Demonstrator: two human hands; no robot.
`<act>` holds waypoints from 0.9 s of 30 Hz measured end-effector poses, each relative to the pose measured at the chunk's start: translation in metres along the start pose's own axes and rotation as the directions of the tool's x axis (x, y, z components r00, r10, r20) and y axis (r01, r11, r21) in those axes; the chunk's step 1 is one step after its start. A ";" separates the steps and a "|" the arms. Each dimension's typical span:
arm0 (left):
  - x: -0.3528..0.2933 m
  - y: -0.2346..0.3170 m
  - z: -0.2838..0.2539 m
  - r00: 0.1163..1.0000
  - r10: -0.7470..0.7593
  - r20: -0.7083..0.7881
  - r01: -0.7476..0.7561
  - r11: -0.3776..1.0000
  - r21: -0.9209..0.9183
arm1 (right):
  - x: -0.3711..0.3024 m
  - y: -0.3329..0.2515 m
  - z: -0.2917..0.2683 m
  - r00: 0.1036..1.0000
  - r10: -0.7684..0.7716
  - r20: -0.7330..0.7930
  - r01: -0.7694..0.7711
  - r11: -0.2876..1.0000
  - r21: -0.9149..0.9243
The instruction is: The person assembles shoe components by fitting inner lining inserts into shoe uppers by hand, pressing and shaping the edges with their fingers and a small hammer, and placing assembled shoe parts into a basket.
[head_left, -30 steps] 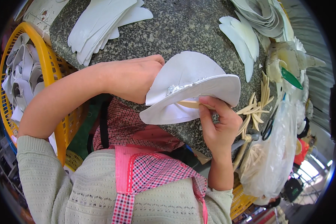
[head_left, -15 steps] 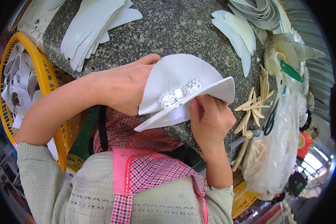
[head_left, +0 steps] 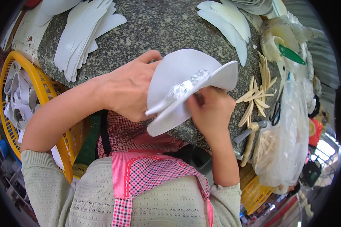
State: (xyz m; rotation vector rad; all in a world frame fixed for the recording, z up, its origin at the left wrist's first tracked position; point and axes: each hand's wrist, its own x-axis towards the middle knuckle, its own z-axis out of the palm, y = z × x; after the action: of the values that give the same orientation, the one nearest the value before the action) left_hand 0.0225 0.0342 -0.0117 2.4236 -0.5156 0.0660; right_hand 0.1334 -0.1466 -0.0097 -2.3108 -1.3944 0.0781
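A white shoe upper (head_left: 173, 72), curved and folded, is held up between my hands over the near edge of the stone slab. A sparkling bow-shaped ornament (head_left: 187, 85) sits across it. My left hand (head_left: 129, 89) grips the upper from its left side, most of the fingers hidden behind the white material. With fingers curled together, my right hand (head_left: 215, 111) is closed at the near right side of the upper, under its raised flap. Motion blurs that hand a little, and the fingertips are hidden from view.
On the speckled stone slab (head_left: 155, 34) lie white cut pieces (head_left: 83, 38) at left and more pale pieces (head_left: 229, 26) at right. Cream strips (head_left: 257, 94), a hammer (head_left: 250, 138) and a plastic bag (head_left: 284, 143) are at right. A yellow basket (head_left: 45, 85) of white parts stands left.
The shoe upper has tilted, its near flap now lower and its right flap raised. My right hand has shifted slightly left and up. The view has turned a little.
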 end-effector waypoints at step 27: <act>0.030 -0.003 0.000 0.999 -0.043 0.005 0.043 0.999 0.001 | -0.009 0.034 0.015 0.956 -0.160 -0.244 0.182 0.981 0.070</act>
State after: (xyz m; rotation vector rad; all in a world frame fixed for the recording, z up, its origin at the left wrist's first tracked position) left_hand 0.0509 0.0262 -0.0081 2.4357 -0.4656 0.0415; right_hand 0.1532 -0.1624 -0.0384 -2.0390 -1.4279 -0.1787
